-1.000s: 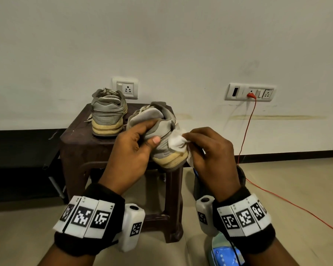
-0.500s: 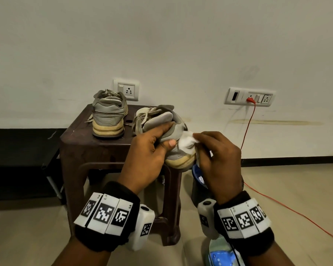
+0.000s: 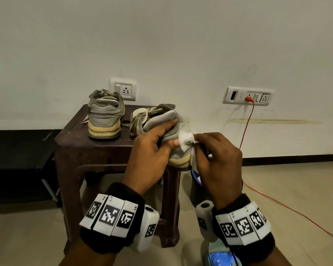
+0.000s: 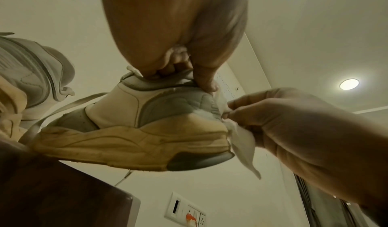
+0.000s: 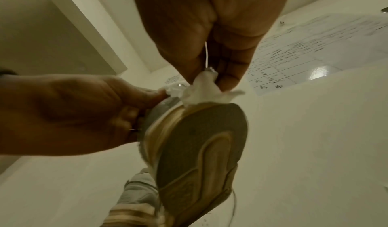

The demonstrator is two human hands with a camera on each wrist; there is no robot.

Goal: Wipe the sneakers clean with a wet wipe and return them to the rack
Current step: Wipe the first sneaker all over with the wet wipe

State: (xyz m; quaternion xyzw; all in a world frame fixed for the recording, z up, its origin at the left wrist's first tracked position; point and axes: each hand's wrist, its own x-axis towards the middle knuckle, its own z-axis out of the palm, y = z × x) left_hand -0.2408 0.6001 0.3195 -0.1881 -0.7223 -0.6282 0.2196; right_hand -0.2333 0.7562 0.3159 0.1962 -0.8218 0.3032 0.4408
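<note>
The left hand (image 3: 148,156) grips a worn grey and cream lace-up sneaker (image 3: 160,121) at its heel collar, thumb on the back of the heel and fingers curled over the rim into the opening. In the left wrist view the shoe's front rests on the edge of the dark brown plastic stool (image 3: 75,148) that serves as worktop, while its heel hangs out past the edge below the palm. Just to the thumb side of that hand, the right hand (image 3: 217,162) pinches a crumpled white wet wipe (image 3: 186,139) between thumb and fingertips and presses it against the back of the heel; a loose tail of the wipe hangs down beneath the right hand's fingers. Beyond the left hand's knuckles, the matching grey sneaker (image 3: 105,116) stands upright on the stool, heel toward the person.
</note>
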